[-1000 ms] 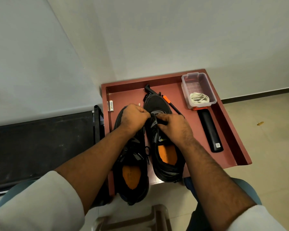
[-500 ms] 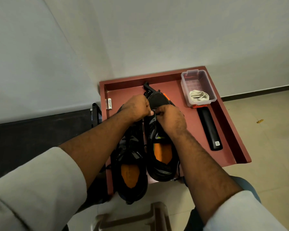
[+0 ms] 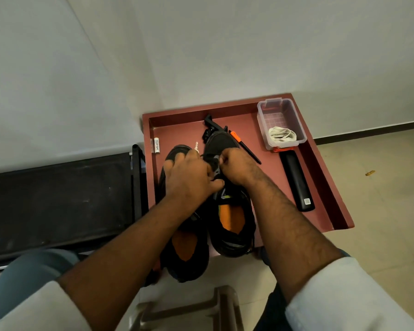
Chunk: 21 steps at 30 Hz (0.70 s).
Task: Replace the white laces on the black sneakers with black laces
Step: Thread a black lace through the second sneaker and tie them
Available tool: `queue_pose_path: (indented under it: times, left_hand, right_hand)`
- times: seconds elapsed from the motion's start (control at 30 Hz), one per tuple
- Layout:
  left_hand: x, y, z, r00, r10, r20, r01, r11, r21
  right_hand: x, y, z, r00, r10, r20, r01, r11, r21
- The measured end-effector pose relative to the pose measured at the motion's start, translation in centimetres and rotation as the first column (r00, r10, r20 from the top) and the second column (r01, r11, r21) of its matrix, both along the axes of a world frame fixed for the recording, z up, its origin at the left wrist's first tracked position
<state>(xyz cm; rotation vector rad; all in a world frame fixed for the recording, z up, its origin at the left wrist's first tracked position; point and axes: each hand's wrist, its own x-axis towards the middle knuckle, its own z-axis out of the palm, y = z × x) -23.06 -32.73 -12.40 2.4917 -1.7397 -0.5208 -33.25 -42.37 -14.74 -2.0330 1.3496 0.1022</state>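
Black sneakers sit side by side, toes pointing away from the person, heels hanging off the near edge of the red tray [image 3: 325, 163], prob. so the lacing area is close to both hands. Right sneaker [image 3: 230, 211] is the one being worked: right hand [image 3: 237, 167] has its grip curled tight at the lower eyelets, seemingly pinching a black lace [image 3: 216, 174], though the lace itself is too dark to trace. Left hand [image 3: 189, 177] reaches across from over the left sneaker [image 3: 184, 249], thumb pressed near the tongue; its fingers are hidden from here, so can't tell if that grip is clamped on lace or just steadying the shoe. Judging by this, threading of black lace is underway near the toe end.

White laces [image 3: 282, 134] lie bundled in the clear plastic tub [image 3: 263, 125] at the tray's far right corner, i.e. already off and parked out of the way. Black handled tool [image 3: 296, 182] lies just beside the tub; orange-tipped pen [image 3: 245, 149] lies near the right sneaker's toe.
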Motion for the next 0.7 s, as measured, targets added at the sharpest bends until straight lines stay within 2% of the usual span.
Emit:
queue_pose_path:
  times: [0.2,0.3,0.37,0.43,0.5,0.53,0.63,0.7]
  left_hand:
    - [-1.6,-0.8,-0.5,0.999,0.040,0.005,-0.040,0.999,0.037]
    - [-1.5,-0.4,-1.3,0.988,0.111,-0.108,-0.116,0.993,-0.038]
    - [-1.6,0.5,-1.6,0.974,0.093,-0.208,-0.125,0.982,-0.144]
    - [-2.1,1.3,-1.6,0.974,-0.070,-0.215,0.014,0.968,-0.250]
    - [-2.7,2.0,-1.3,0.955,-0.291,-0.060,0.271,0.936,-0.224]
    - [-2.8,2.3,-1.2,0.933,-0.359,-0.014,0.349,0.916,-0.197]
    - [-3.0,4.1,-0.8,0.915,-0.401,-0.041,0.376,0.887,-0.269]
    - [-3.3,5.8,-0.1,0.909,-0.409,-0.077,0.369,0.878,-0.306]
  right_hand:
    - [-2.7,2.2,4.0,0.998,0.051,-0.031,-0.047,0.992,0.120]
    - [-5.8,5.6,5.6,0.998,0.059,0.017,-0.062,0.984,0.169]
    - [-8.0,9.0,5.6,0.997,0.025,0.074,-0.039,0.979,0.201]
    - [-9.3,12.4,4.5,0.991,-0.015,0.132,0.003,0.996,0.090]
    - [-10.0,14.8,3.0,0.976,-0.056,0.209,0.057,0.998,-0.003]
    - [-10.1,15.4,2.4,0.977,-0.042,0.211,0.047,0.999,-0.018]
    - [-10.4,15.9,0.9,0.995,0.028,0.091,-0.025,0.999,-0.029]
    - [-10.5,16.1,0.6,0.997,0.007,0.081,-0.002,0.998,-0.066]
